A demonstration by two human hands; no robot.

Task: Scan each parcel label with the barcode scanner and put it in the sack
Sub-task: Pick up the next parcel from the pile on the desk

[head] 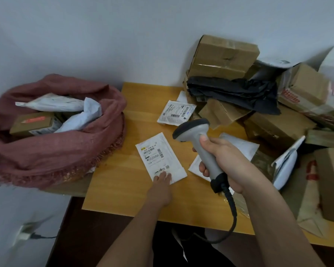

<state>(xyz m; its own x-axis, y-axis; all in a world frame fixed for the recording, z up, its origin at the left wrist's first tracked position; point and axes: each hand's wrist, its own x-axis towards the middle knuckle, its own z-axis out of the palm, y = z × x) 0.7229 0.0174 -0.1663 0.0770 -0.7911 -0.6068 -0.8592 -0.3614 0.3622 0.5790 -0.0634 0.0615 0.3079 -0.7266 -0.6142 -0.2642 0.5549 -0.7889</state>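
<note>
A flat white parcel [161,157] lies label-up on the wooden table [120,182]. My left hand [161,188] rests on its near end with straight fingers. My right hand [223,160] grips the handle of a grey barcode scanner [198,140], its head held just right of the parcel and above it. The reddish woven sack [52,151] stands open at the left and holds white bags and a small cardboard box. A second labelled white parcel [175,113] lies further back on the table.
Cardboard boxes [223,54] and a black plastic bag [237,92] are piled at the back right. White mailers [241,147] lie under my right hand. The scanner's black cable [232,214] hangs off the front edge. The wall stands behind.
</note>
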